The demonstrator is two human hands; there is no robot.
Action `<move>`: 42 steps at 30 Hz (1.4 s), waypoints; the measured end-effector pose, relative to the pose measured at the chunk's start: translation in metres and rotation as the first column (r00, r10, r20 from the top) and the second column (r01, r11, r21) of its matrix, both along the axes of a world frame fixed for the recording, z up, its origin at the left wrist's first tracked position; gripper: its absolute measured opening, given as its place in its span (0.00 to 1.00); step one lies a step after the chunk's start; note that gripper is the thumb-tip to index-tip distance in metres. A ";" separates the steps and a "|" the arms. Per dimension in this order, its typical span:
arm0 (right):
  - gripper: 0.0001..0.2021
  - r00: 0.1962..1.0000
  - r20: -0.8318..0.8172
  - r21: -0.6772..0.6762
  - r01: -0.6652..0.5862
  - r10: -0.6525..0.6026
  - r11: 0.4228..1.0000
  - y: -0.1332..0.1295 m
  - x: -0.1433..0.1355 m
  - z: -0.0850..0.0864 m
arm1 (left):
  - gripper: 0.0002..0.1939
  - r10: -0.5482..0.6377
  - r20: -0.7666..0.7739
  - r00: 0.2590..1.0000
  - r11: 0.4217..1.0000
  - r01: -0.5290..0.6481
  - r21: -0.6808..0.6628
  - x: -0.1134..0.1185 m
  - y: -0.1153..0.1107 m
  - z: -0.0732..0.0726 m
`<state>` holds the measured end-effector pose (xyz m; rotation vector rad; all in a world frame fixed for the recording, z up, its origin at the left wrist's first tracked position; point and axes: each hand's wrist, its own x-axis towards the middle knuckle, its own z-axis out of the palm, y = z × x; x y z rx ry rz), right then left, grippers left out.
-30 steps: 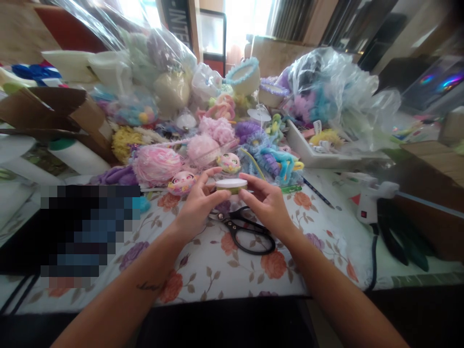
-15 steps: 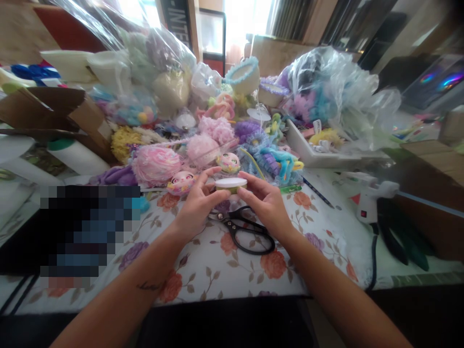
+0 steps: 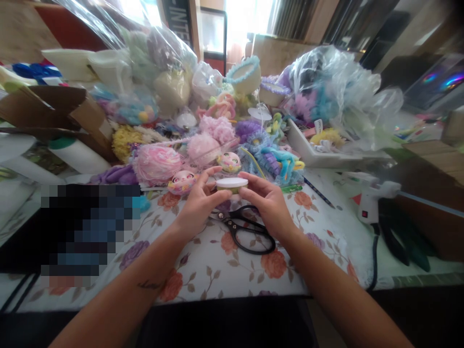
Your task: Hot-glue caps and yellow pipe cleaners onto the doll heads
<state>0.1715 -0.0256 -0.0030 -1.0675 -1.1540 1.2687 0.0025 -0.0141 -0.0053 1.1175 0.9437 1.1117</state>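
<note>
A small round piece with a white top and a yellowish-green side (image 3: 232,184) is held between my two hands, above the flowered cloth. My left hand (image 3: 198,200) grips its left edge with thumb and fingers. On the opposite edge, the thumb and fingers of my right hand (image 3: 266,200) are closed. Black-handled scissors (image 3: 252,232) lie on the cloth just under and in front of my hands. Behind the round piece sits a small doll face with green eyes (image 3: 229,162). Another doll face (image 3: 181,182) lies beside my left fingers.
Pink yarn (image 3: 157,164) and blue and purple trims (image 3: 270,154) are heaped behind my hands. A white tray (image 3: 326,157) and a glue gun (image 3: 373,195) are at the right. An open cardboard box (image 3: 54,111) stands at the left, behind a pixelated dark object.
</note>
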 end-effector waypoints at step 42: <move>0.18 0.973 -0.210 -0.140 -0.122 0.091 0.983 0.005 0.009 0.003 | 0.36 -0.088 0.034 0.996 0.996 0.088 0.017 0.001 0.000 -0.001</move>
